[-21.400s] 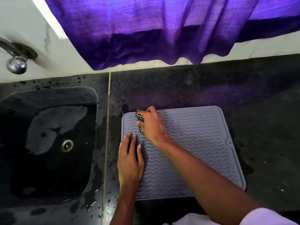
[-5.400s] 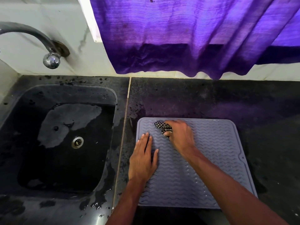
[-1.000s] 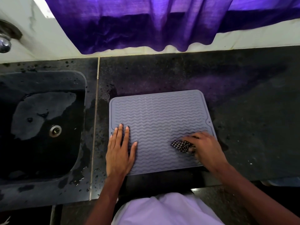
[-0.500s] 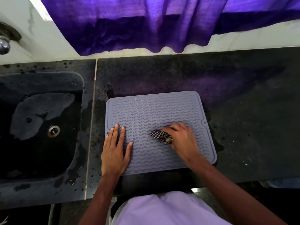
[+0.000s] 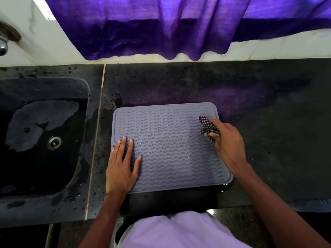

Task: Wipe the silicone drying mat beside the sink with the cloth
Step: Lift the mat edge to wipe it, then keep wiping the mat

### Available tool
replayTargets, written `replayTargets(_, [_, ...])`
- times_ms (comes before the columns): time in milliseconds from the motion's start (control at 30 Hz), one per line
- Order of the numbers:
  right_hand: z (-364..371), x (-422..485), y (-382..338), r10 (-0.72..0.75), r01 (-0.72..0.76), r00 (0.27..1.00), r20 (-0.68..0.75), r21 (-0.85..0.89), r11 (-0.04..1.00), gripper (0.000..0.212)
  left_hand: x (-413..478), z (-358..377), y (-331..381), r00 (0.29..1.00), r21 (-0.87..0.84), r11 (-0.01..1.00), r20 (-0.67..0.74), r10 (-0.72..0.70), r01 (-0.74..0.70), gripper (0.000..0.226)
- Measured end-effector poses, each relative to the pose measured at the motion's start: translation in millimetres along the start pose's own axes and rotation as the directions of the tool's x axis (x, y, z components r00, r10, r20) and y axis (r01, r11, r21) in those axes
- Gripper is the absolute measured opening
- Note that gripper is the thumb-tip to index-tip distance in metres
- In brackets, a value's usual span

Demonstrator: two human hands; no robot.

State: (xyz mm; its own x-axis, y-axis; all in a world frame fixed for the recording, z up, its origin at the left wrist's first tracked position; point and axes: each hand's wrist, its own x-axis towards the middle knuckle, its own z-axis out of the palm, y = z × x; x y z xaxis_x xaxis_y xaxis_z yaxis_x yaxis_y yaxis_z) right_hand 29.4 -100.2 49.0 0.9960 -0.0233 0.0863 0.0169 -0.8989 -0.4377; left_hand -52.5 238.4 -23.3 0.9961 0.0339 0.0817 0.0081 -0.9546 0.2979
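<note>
While L hand lies flat on mat, R grip pinches cloth — part hidden under it.

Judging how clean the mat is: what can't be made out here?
Head view:
mat near-left corner: under the left hand.
mat right edge: partly under the right hand.
cloth: mostly bunched inside the right hand.
tap: cut off by the left edge.
residue on the mat: too fine to see.
</note>
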Motion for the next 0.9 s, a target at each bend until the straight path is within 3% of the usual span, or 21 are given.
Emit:
replayTargets(167, [31.9,1.3,5.4,-0.068,0.071,0.997,0.027,-0.118,0.990,0.072,-0.3,0.5,-0.5,1.000,-0.011,1.000,-0.019,0.005,-0.005,0.067])
replayTargets(367, [18.5,32.2,1.3,-0.101,0.101,0.995,0.014,0.018,0.995,0.056,-1.2,2.8,-1.5,0.999,-0.013,1.000,-0.033,0.023,-0.023,0.067])
replayTargets(600, [17.0,50.0,-7.3,-0.116,0.129,0.983,0.143,-0.084,0.988,0.055,-0.3,2.9,-1.5,1.000,-0.014,1.000,-0.026,0.015,-0.016,0.067])
replayTargets(767, [11.3,92.0,-17.5,-0.021,0.032,0.994,0.111,-0.097,0.995,0.048,-0.7,4.2,-2.1,0.999,-0.025,0.999,-0.036,0.027,-0.027,0.066])
replayTargets(900, [22.6,99.5,-15.4,-0.025,0.039,0.993,0.115,-0.121,0.992,0.050,-0.2,3.4,-3.0,0.999,-0.027,0.999,-0.021,0.026,-0.027,0.066])
